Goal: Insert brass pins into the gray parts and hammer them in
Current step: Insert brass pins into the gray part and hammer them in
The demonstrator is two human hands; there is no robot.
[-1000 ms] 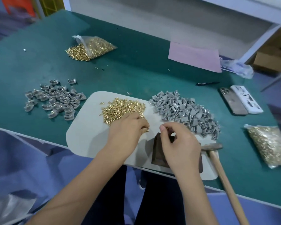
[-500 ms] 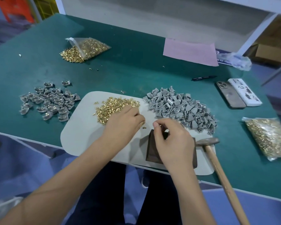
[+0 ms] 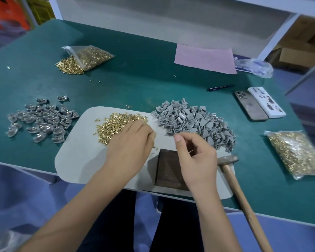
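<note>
Your right hand (image 3: 193, 157) pinches one brass pin (image 3: 191, 151); left hand (image 3: 129, 150) curls over the pin pile (image 3: 116, 122), grip unclear. Beside it, many gray parts (image 3: 193, 122) await pins.

Both bare forearms reach forward from the lower edge of the view, converging toward the middle. The left hand (image 3: 130, 142) lies palm down, knuckles up, fingers curled under at the tips. The right hand (image 3: 193, 157) is raised beside it, thumb up, fingers curled inward and pinching a thin brass pin (image 3: 191, 151).
</note>
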